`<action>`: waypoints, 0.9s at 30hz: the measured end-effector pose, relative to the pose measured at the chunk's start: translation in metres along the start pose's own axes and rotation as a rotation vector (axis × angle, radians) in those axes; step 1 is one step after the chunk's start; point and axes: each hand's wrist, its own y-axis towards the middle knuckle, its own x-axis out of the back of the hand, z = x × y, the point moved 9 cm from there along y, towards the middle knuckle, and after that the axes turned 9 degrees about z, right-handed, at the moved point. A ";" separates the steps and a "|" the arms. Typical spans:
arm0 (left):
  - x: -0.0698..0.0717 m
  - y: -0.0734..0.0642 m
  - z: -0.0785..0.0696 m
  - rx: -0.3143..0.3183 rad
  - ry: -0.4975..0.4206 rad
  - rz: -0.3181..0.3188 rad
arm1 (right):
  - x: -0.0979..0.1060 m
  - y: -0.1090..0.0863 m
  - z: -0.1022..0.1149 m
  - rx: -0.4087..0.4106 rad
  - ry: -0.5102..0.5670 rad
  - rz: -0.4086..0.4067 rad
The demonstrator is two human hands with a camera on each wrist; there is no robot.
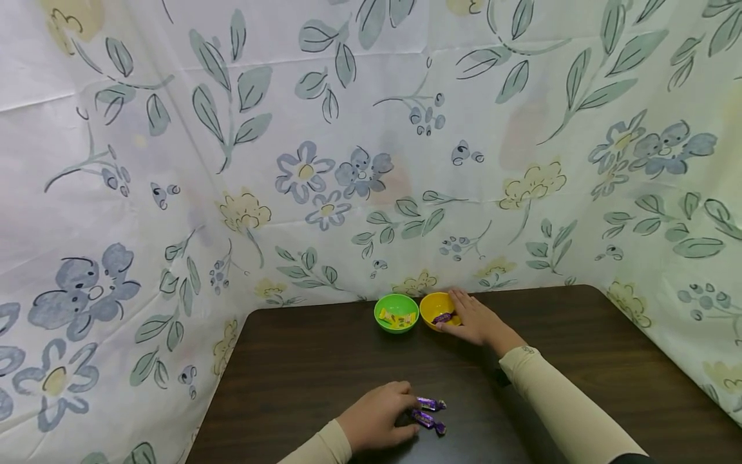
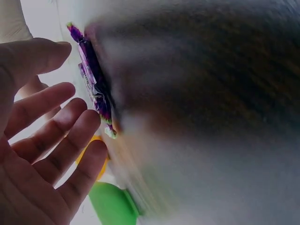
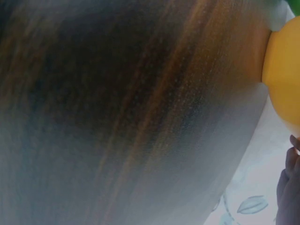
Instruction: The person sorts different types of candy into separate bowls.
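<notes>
My left hand (image 1: 379, 415) reaches low over the table beside two purple-wrapped candies (image 1: 426, 419). In the left wrist view its fingers (image 2: 65, 136) are spread and slightly bent, with a purple candy (image 2: 93, 75) just past the fingertips; nothing is gripped. My right hand (image 1: 478, 319) lies against the right side of a yellow bowl (image 1: 429, 308), fingers stretched along the far rim and thumb toward the near side. Inside that bowl a purple candy (image 1: 443, 318) shows, partly covered by the hand. The right wrist view catches only the fingers' edge below the yellow bowl (image 3: 283, 70).
A green bowl (image 1: 397, 301) with yellow-wrapped candies (image 1: 397, 318) stands close to the left of the yellow one. Both are near the back edge of the dark wooden table (image 1: 307, 367). A floral cloth (image 1: 359, 245) hangs behind the table and along its sides.
</notes>
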 end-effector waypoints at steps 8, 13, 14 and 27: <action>-0.007 0.004 0.000 0.013 0.008 0.014 | 0.000 0.002 -0.001 -0.005 -0.003 0.004; -0.008 0.006 0.001 0.011 0.019 0.015 | 0.000 0.003 -0.002 -0.006 -0.007 0.004; -0.009 0.007 0.001 0.013 0.019 0.018 | 0.000 0.003 -0.002 -0.007 -0.005 0.004; -0.013 0.015 -0.003 0.019 0.092 0.035 | 0.002 -0.001 0.000 -0.011 0.013 -0.002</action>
